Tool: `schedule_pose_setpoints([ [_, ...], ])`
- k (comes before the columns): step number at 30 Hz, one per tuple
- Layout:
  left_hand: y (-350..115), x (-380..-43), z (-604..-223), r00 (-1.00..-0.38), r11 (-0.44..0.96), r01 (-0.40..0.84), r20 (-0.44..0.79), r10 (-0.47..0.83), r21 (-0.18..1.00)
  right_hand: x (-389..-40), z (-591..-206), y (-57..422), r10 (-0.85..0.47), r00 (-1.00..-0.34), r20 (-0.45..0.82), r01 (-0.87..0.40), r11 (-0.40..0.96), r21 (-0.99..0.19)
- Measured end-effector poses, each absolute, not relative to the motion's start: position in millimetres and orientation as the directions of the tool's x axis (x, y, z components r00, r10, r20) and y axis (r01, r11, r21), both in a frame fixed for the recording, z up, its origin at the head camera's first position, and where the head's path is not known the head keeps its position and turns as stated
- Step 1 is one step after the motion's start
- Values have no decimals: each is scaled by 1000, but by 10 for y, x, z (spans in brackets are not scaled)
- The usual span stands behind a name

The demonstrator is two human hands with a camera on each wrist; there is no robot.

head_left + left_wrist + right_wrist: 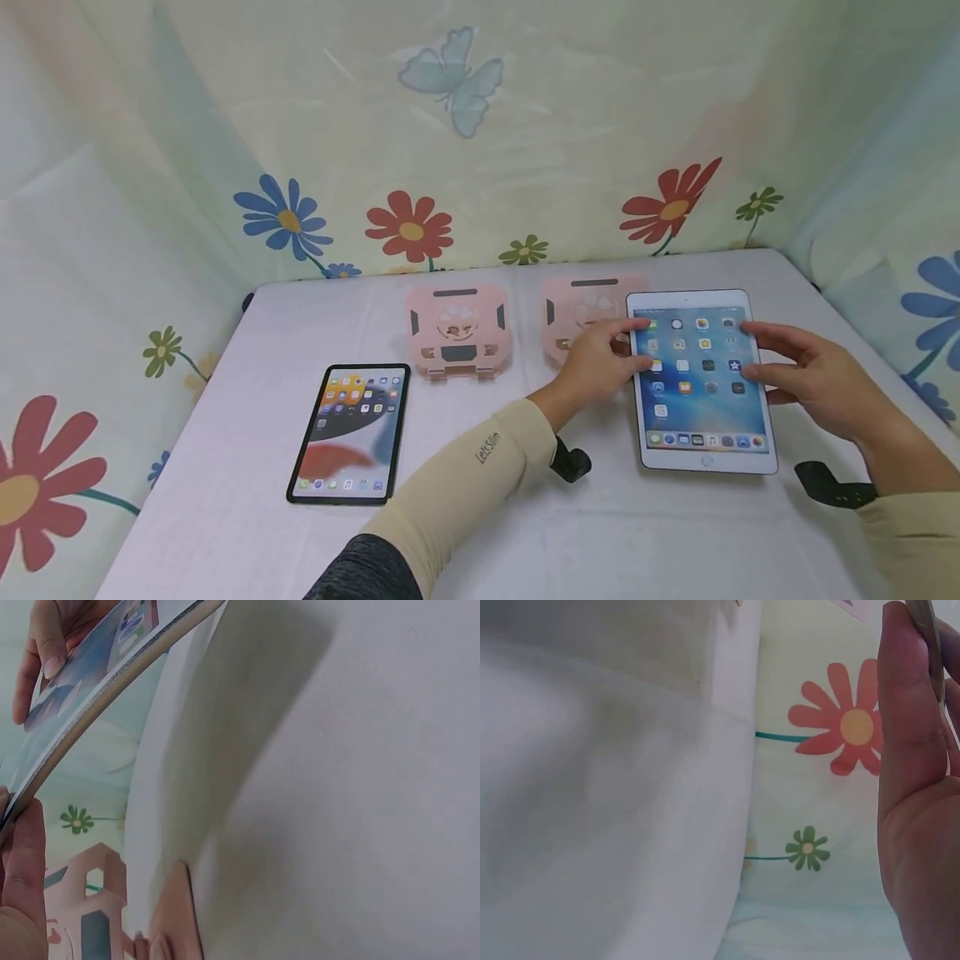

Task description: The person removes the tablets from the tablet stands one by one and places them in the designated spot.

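Note:
A white-framed tablet (697,417), its screen lit with app icons, is held up off the table between both hands. My left hand (596,358) pinches its left edge, thumb on the front. On the opposite edge my right hand (813,371) grips it, thumb and a finger at the front, other fingers partly hidden behind. The left wrist view shows the tablet's side edge (112,686) tilted above the cloth. Partly covered by the left hand and tablet is a pink tablet stand (570,304). In the right wrist view, only a sliver of the tablet (928,637) shows.
A second, folded pink stand (457,317) lies left of the covered one. Further left, a black-framed tablet (348,442) lies screen up on the white tablecloth (247,467). A flowered curtain (562,150) surrounds the table's back and sides.

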State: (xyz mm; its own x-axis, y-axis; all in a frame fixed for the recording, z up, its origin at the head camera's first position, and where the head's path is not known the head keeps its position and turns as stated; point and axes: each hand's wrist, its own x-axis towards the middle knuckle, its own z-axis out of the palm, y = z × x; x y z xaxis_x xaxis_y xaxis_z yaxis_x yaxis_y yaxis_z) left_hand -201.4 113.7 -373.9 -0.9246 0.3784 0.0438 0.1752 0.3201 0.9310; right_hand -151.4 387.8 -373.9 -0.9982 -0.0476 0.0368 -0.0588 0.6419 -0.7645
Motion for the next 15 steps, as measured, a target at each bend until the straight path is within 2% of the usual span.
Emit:
schedule_pose_setpoints([
  [8, 1242, -1940, -3797, -927, 343, 103, -35, 375, 934, -1440, -3798, 3948, -26, -1000, 0, -17, 654, -756],
  [15, 1289, -1906, -3872, -920, 294, 98, -26, 390, 951, -1415, -3860, 3992, -15, -999, -35, 17, 652, -758],
])
